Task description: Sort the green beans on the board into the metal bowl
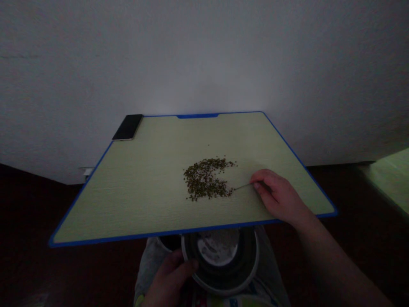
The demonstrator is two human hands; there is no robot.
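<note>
A loose patch of small greenish-brown grains or beans [204,181] lies spread on the pale, blue-edged table [137,183]. My right hand [277,194] is closed in a pinch on a thin metal stick [244,186]; its far tip touches or nearly touches the right edge of the patch. Below the table's front edge, my left hand [172,273] grips the rim of a round metal bowl [220,279] over my lap. Some light-coloured matter shows on the bowl's bottom, too dim to name. The table edge hides the bowl's far rim.
A dark phone [128,127] rests at the table's back left corner. Behind the table stands a pale wall [204,55]. Part of a second dark container [169,243] shows left of the bowl. A wall socket [87,171] sits low at the left.
</note>
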